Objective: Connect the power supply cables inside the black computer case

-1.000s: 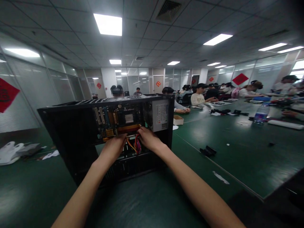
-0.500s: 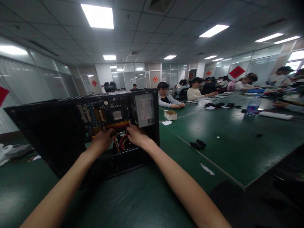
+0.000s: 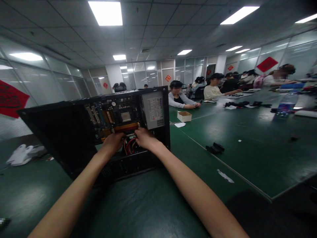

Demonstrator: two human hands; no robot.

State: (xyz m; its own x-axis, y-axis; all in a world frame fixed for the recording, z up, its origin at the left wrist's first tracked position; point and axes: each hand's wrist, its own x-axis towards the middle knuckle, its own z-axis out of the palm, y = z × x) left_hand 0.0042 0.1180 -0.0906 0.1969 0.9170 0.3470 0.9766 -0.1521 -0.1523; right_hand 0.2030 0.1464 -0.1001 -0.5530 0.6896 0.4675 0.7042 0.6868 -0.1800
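An open black computer case (image 3: 53,135) stands on the green table before me, its inside facing me. Within it are a motherboard (image 3: 116,107), a silver power supply (image 3: 153,110) and yellow and red memory slots (image 3: 126,127). My left hand (image 3: 114,142) is closed just below the left end of these slots. Just below their right end my right hand (image 3: 145,138) is closed too. Between the fingertips runs a thin strip (image 3: 130,135) that looks like a memory stick, held at both ends; the fingers hide most of it. Red, yellow and black cables (image 3: 130,145) loop beneath.
On the green table (image 3: 188,158) are a small open box (image 3: 184,116), black straps (image 3: 215,148), a torn paper scrap (image 3: 225,176) and a water bottle (image 3: 287,105). White plastic bags (image 3: 21,154) lie left of the case. Several people sit along the far side.
My view has turned slightly left, so the case and table things appear further right. Both hands stay at the memory slots with nearly the same grip.
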